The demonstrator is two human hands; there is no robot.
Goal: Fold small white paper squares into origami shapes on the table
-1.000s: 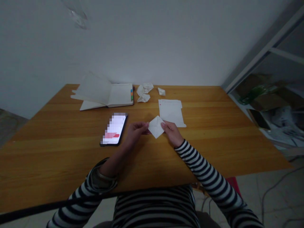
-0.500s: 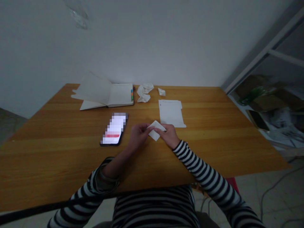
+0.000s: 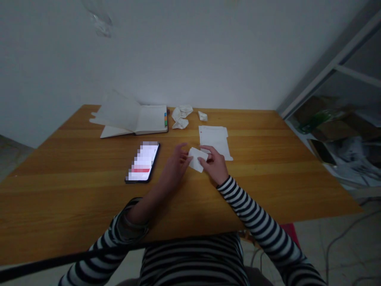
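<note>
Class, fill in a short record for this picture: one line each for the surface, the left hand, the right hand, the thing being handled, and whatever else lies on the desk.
surface: wooden table set against a pale wall
left hand: left hand, fingers at the left edge of the folded paper
right hand: right hand, pinching the folded paper from the right
thing handled: small white folded paper, held between both hands just above the table
also on the desk: phone with lit screen, open notebook, crumpled paper scraps, flat paper sheet
</note>
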